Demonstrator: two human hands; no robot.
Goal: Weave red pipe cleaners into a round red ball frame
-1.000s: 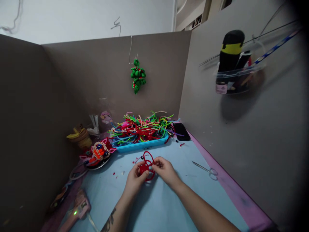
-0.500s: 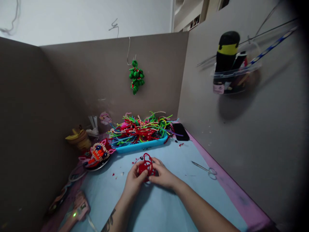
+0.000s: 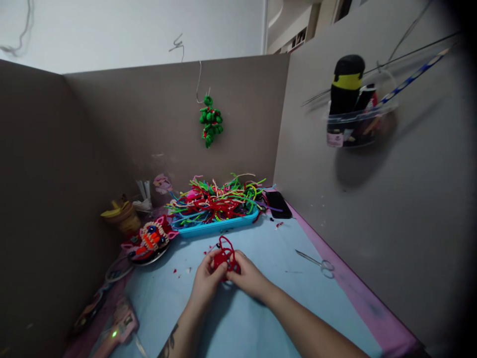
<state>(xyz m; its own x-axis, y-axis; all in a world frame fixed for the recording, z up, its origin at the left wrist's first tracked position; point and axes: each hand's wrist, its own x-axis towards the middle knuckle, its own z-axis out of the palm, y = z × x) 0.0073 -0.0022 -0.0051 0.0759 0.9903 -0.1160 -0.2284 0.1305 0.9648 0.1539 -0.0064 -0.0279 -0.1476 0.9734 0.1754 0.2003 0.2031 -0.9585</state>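
A small red piece of bent pipe cleaner (image 3: 224,257) is held between both hands above the light blue mat, with a loop sticking up from it. My left hand (image 3: 207,274) pinches its left side, thumb on top. On the right side, my right hand (image 3: 246,273) grips it with thumb and fingers closed. The fingertips partly hide the piece. Just behind the hands lie small dark and red bits (image 3: 218,245).
A blue tray (image 3: 219,227) heaped with coloured pipe cleaners stands behind the hands. Scissors (image 3: 322,266) and a phone (image 3: 278,205) lie right. On the left are a red-orange figure (image 3: 152,238) and a pink glue gun (image 3: 121,325). Grey panels (image 3: 238,114) surround the table.
The fingers of my right hand have closed in around the red piece, and its loop has tilted slightly left. The view has shifted a little.
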